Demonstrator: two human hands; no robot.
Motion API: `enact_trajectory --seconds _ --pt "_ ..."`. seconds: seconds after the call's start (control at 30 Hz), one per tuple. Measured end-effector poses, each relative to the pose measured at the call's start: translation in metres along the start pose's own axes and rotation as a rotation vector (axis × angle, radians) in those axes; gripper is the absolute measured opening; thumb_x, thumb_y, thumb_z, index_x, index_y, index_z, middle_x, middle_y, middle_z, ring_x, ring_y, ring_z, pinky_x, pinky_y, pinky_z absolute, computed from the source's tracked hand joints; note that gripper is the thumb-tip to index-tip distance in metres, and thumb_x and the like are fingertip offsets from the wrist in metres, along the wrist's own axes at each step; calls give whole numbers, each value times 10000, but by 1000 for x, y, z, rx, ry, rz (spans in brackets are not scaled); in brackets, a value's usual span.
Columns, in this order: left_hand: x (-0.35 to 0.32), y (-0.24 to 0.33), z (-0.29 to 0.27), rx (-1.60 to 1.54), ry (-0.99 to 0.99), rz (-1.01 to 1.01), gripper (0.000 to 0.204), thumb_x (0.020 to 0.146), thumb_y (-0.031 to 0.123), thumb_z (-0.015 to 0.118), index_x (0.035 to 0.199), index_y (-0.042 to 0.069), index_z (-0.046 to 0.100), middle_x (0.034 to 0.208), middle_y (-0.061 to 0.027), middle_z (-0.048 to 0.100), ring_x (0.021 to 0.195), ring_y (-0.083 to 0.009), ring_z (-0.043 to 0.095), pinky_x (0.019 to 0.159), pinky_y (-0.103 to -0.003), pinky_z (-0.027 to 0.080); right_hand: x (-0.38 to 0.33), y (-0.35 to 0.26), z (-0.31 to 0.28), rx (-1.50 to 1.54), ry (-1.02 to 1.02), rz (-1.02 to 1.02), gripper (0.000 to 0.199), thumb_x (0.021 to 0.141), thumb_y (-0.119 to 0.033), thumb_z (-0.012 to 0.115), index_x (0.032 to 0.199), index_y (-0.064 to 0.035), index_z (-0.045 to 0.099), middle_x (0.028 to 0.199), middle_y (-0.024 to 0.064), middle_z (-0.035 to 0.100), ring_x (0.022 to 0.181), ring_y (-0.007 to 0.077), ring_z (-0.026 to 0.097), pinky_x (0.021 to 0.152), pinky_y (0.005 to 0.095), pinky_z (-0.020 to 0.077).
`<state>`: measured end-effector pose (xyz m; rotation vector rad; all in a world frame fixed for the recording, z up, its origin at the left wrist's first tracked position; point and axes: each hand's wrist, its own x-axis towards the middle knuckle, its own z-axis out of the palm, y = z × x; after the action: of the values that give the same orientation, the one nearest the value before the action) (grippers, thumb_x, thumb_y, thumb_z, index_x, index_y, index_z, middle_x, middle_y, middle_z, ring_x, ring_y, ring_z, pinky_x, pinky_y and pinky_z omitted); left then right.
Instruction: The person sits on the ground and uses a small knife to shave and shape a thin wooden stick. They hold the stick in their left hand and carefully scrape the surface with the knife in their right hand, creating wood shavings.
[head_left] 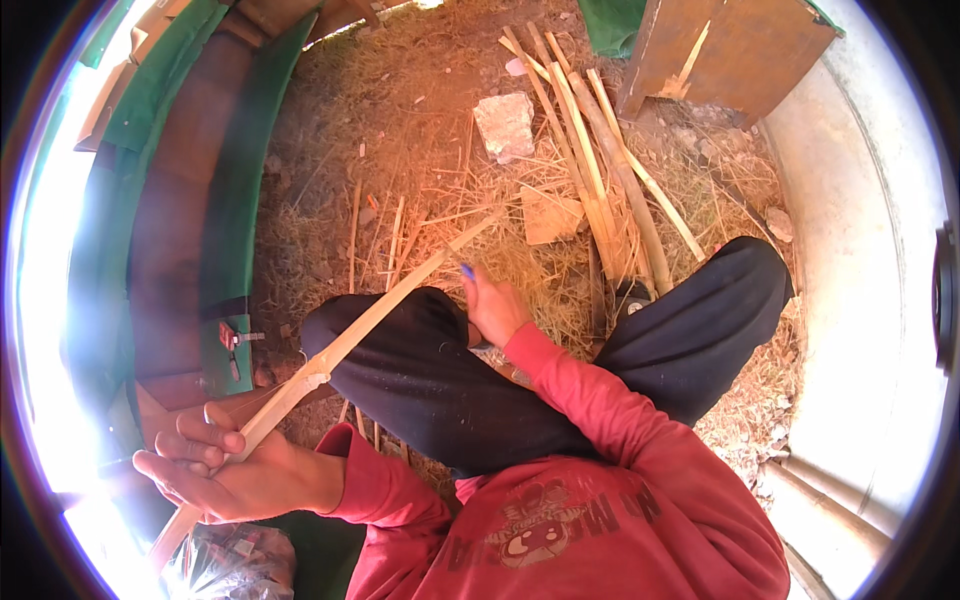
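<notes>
My left hand (205,465) grips the near end of a long pale bamboo strip (380,305), which runs up and to the right across my left knee, its far tip over the straw. My right hand (495,305) rests between my knees, closed around a small tool with a blue handle (467,270); the tool's blade is hidden. I sit cross-legged in black trousers (440,375) and a red long-sleeved shirt (580,490).
A bundle of split bamboo lengths (600,160) lies on the straw-covered ground ahead. A flat pale stone (505,125) and a small board (550,215) lie near it. A wooden panel (730,50) stands at the upper right, a white wall (860,280) on the right, green-covered boards (225,200) on the left.
</notes>
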<state>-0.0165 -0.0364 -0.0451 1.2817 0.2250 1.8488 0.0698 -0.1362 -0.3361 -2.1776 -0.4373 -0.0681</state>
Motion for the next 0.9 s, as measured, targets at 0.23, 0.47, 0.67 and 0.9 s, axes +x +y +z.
enact_trajectory --seconds 0.23,0.47,0.67,0.9 --pt "1 0 -10 -36 -53 -7 330 917 151 584 640 88 417 566 18 328 456 -63 311 397 -190 218 -3 -31 -8 108 38 3 300 956 -290 495 1024 0 525 528 215 543 453 385 554 417 472 418" --pt "2 1 -8 -151 -30 -46 316 924 114 563 655 74 402 559 17 307 437 -54 278 371 -175 181 2 -39 -17 80 -59 -43 269 952 -291 496 1036 -37 521 506 178 549 440 381 560 388 481 412" --pt "6 -5 -9 -165 -55 -42 297 935 113 540 671 70 410 548 14 312 433 -55 280 362 -178 187 14 -15 -8 -19 -77 -8 259 949 -282 495 1045 -43 524 513 197 548 477 395 579 444 485 454" --pt "6 0 -7 -198 -142 -64 365 960 129 492 645 112 307 529 20 268 418 -48 242 355 -177 166 2 20 0 -21 -46 73 299 949 -292 469 1072 -35 558 539 204 567 472 398 570 463 496 458"
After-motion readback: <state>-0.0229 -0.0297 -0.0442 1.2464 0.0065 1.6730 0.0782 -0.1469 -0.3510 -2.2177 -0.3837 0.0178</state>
